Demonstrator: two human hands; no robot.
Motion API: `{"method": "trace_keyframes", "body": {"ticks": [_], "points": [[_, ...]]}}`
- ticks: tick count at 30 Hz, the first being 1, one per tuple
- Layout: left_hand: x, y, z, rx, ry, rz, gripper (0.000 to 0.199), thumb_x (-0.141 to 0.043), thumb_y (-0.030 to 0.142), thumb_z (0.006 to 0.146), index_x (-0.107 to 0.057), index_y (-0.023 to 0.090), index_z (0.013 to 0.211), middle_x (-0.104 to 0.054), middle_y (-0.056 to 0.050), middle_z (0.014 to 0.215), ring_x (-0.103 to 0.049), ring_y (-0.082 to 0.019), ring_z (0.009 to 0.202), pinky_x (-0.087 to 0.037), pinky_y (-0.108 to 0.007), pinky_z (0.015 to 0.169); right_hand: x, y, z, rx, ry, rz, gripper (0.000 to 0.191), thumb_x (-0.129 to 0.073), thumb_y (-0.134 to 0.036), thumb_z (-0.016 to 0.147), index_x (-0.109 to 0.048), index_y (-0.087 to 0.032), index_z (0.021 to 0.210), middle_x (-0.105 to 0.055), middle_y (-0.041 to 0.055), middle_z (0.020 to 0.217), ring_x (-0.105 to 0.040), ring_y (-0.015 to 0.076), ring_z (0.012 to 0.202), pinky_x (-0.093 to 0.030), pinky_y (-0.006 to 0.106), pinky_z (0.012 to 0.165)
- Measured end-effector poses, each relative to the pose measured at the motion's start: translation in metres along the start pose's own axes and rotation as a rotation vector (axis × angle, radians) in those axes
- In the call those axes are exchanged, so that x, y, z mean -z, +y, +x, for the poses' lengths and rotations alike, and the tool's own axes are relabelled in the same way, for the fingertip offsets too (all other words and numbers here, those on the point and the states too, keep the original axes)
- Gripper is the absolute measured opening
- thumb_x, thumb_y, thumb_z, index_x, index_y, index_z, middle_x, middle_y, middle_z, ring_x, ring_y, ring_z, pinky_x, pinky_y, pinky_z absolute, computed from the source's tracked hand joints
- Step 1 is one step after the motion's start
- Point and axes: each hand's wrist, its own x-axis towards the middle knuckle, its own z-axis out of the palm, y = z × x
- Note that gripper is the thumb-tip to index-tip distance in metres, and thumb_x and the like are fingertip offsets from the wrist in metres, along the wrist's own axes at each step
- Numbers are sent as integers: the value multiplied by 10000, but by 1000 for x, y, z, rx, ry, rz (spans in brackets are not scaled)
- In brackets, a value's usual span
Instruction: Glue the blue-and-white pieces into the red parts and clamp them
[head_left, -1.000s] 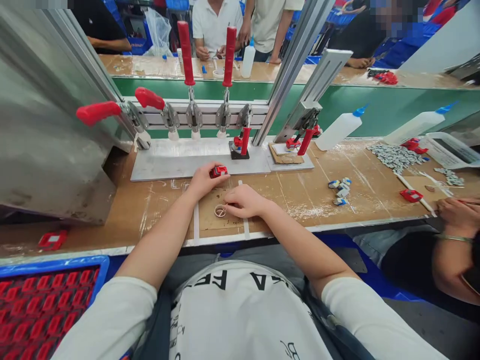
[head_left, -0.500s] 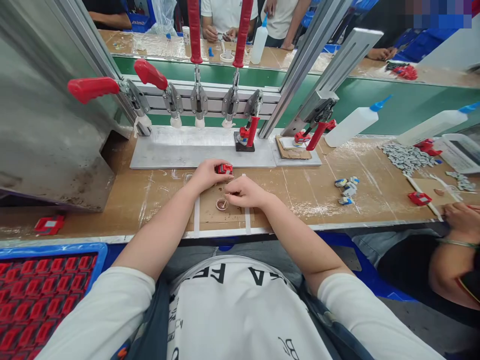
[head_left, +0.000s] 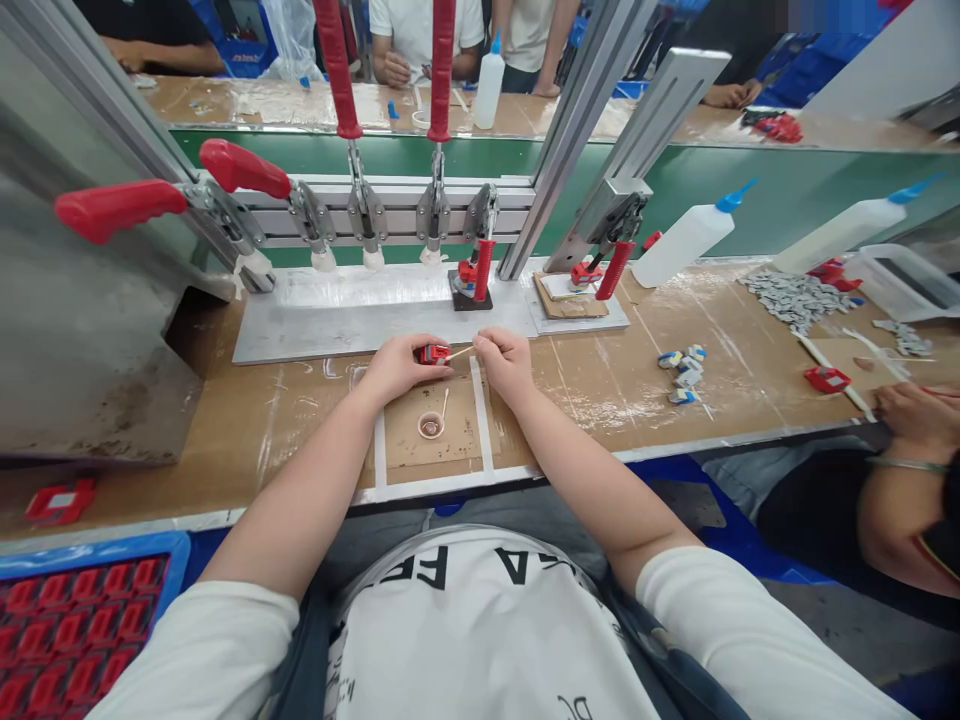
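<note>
My left hand [head_left: 397, 368] is closed around a small red plastic part [head_left: 433, 355] with a pale patch, held just above the bench. My right hand [head_left: 505, 362] pinches a thin cotton swab [head_left: 460, 352], its far end at the right side of the red part. Below them, on a brown board [head_left: 405, 452] edged with white tape, stands a small round cup [head_left: 430, 426] holding some brownish stuff. A second swab [head_left: 445, 402] leans in that cup. My fingers hide most of the red part.
Behind my hands, red-handled toggle clamps [head_left: 360, 200] stand over a metal plate [head_left: 315, 320]. Small blue-and-white parts [head_left: 686, 372], white bottles [head_left: 686, 245] and grey pieces [head_left: 795, 300] lie to the right, near another person's hand [head_left: 919, 412]. A blue-rimmed crate [head_left: 176, 570] holds red parts.
My right hand has lifted from beside the cup up to the red part, bringing the swab to it. My left hand still holds the part. The view has shifted slightly.
</note>
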Motion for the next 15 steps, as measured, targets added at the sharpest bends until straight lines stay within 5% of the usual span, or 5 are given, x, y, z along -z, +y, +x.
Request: {"method": "trace_keyframes", "body": {"ticks": [15], "points": [[2,8,-3,41,-15,90,449,-892,552,731,-841,260,1069,-811,-12,935,-716,-254,872,-524,-333,756,-10,10,7,-22,-50,-22,532,-538,-574,987,-350,-234,624,-344,-38,615,-348,131,631,-299,313,642]]}}
